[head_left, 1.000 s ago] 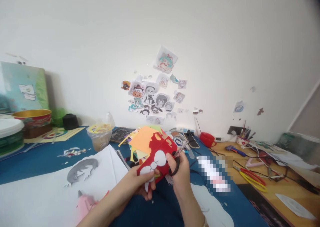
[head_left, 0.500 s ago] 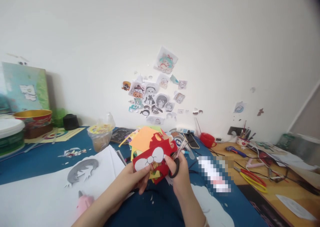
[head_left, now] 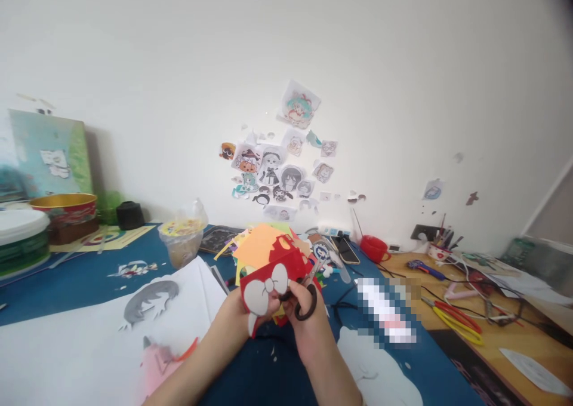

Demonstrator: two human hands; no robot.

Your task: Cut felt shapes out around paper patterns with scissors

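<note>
My left hand (head_left: 237,319) holds a red sheet of paper (head_left: 273,274) with a white bow shape (head_left: 265,288) stuck on it, raised above the blue table (head_left: 80,280). My right hand (head_left: 307,325) grips small black-handled scissors (head_left: 307,295), fingers through the loops, blades pointing up and away at the red paper's right edge. Both hands meet just in front of a pile of coloured paper sheets (head_left: 255,248).
White paper with a grey cut-out (head_left: 150,295) lies to the left, a pink object (head_left: 154,364) below it. A plastic cup (head_left: 181,245), tubs (head_left: 22,239), a red mug (head_left: 373,249), a phone (head_left: 344,251) and yellow-red pliers (head_left: 454,319) lie around. Stickers (head_left: 277,173) cover the wall.
The red paper has been turned and drawn closer in, the bow now facing me more. The scissors hand has shifted slightly left and down against the paper.
</note>
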